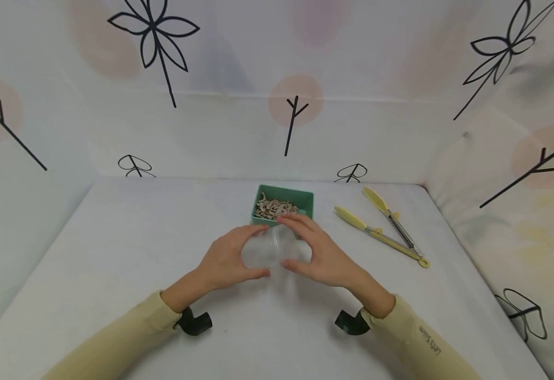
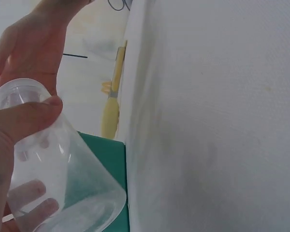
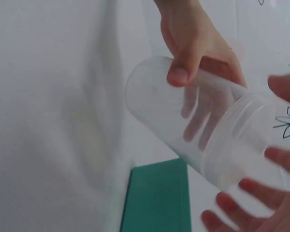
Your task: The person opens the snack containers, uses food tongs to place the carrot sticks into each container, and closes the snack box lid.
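Left hand (image 1: 226,257) grips jar (image 1: 260,250), fingers curled round its side. Right hand (image 1: 328,257): fingers spread around its rimmed end; contact unclear. Box (image 1: 306,199) near worktop's (image 1: 139,232) far edge.

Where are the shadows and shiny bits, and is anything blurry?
Head view: soft shadows on the white table beneath the left hand and right hand; left wrist view: little bright glints on the clear jar; right wrist view: the right hand's fingers look blurry.
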Demonstrator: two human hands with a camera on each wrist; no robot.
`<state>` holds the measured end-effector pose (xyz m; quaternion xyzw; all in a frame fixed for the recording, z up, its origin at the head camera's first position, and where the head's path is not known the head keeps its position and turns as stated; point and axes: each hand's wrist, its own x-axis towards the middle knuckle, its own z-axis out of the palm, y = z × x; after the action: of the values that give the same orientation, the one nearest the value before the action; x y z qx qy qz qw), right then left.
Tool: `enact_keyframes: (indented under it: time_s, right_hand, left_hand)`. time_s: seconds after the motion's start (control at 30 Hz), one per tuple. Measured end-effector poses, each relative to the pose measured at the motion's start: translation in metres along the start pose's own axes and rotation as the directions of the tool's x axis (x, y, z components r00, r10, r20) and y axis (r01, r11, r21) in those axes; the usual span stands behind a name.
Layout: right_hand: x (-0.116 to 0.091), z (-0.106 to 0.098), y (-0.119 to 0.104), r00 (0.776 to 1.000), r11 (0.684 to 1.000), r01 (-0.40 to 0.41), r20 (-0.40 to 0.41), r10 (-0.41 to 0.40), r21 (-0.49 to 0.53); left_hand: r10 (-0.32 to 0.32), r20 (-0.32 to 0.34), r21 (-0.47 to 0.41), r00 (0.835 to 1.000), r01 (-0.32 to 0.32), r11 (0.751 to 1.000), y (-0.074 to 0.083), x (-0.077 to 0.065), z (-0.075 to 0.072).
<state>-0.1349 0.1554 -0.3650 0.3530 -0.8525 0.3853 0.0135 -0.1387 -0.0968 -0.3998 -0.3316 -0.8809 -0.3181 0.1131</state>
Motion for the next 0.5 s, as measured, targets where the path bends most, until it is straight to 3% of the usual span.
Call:
enact_keyframes:
  time_s: [0.13, 0.2, 0.43, 0.5]
  right_hand:
    - [0.001, 0.004, -0.004, 0.987, 0.987, -0.159, -0.029, 0.16, 0.017]
    - [0.001, 0.005, -0.004, 0.982, 0.983, -0.18, -0.042, 0.181, 0.037]
    - [0.002, 0.003, 0.005, 0.999, 0.991, 0.02, -0.028, -0.016, 0.134]
    - [0.002, 0.003, 0.006, 0.999, 0.987, 0.034, -0.012, -0.033, 0.154]
  left_hand:
    - [0.053, -0.028, 0.069, 0.998, -0.05, 0.996, 0.001, 0.0, 0.0]
    - [0.064, -0.031, 0.085, 0.997, -0.061, 0.995, 0.002, 0.0, 0.0]
    - [0.0, -0.015, 0.034, 1.0, 0.001, 0.999, 0.0, -0.002, 0.004]
    - [-0.016, -0.01, 0.022, 1.0, 0.017, 1.0, 0.0, -0.002, 0.005]
